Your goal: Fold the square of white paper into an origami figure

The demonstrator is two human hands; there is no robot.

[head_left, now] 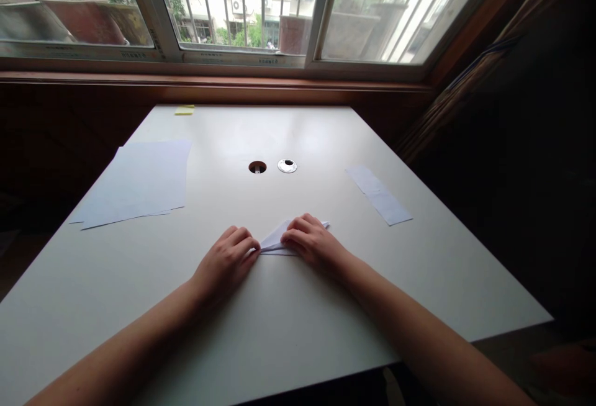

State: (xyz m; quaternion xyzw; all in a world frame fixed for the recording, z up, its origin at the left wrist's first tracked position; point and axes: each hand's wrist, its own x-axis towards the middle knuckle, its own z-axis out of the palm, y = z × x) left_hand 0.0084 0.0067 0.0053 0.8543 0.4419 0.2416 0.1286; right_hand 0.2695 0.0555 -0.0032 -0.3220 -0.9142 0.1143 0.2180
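Observation:
A folded piece of white paper (274,238) lies on the white table, its left end narrowing to a point. My left hand (229,254) pinches that pointed left tip between thumb and fingers. Over the right part of the paper rests my right hand (314,241), fingers curled and pressed on the folded layers. A small corner of the paper sticks out past the knuckles of this hand. The part beneath my right fingers is hidden.
Several white sheets (139,182) are stacked at the left of the table (261,331). A paper strip (379,195) lies at the right. Further back are a round hole (257,167), a metal ring cover (287,166) and yellow sticky notes (185,110). A window (242,9) stands behind.

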